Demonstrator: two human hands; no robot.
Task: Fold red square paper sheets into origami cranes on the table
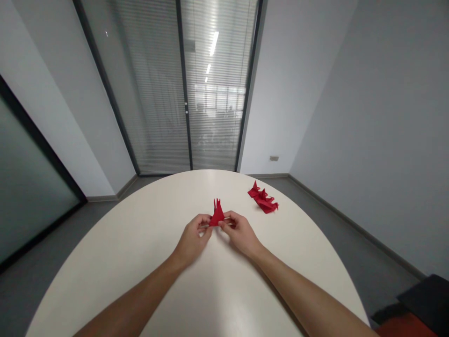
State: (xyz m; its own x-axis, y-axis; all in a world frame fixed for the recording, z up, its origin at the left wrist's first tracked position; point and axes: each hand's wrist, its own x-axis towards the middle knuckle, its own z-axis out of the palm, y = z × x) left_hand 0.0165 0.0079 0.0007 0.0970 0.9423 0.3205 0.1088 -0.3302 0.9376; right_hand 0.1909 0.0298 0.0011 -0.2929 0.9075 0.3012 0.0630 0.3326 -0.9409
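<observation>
Between my two hands is a piece of folded red paper [217, 216], with narrow points sticking up at its top and a wider base below. My left hand [195, 236] pinches its lower left corner between thumb and fingers. On the other side, my right hand [240, 231] grips the lower right corner, thumb at the front. Farther off to the right, several folded red paper cranes [264, 198] sit close together in a slanting row; neither hand touches them.
All of this is on a round white table [147, 234]. Beyond its far edge stand glass panels with blinds [157, 93]. At the lower right, a dark and red object, perhaps a chair [424, 304], is partly in view beside the table.
</observation>
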